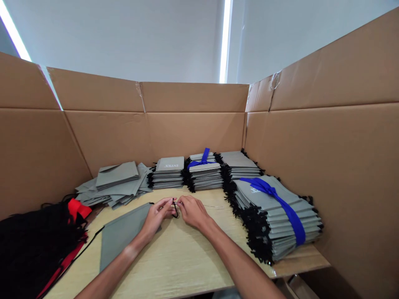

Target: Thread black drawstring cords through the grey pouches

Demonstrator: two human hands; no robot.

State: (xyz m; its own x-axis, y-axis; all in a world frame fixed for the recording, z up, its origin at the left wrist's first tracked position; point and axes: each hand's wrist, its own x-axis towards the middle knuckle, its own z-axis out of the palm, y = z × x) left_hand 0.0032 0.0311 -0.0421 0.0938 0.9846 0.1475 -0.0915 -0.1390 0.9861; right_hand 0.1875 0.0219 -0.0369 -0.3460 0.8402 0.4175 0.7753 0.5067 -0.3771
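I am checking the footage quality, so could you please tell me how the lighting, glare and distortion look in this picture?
Head view: two ceiling light strips burn out to white glare; the cardboard walls bow outward from wide-lens distortion; the table is evenly lit with soft shadows under the left hand and right hand; the black cord between them stays sharp; the black pile loses detail.

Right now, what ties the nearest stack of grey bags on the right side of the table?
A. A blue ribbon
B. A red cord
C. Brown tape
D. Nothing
A: a blue ribbon is knotted over the stack of grey bags at the right of the table.
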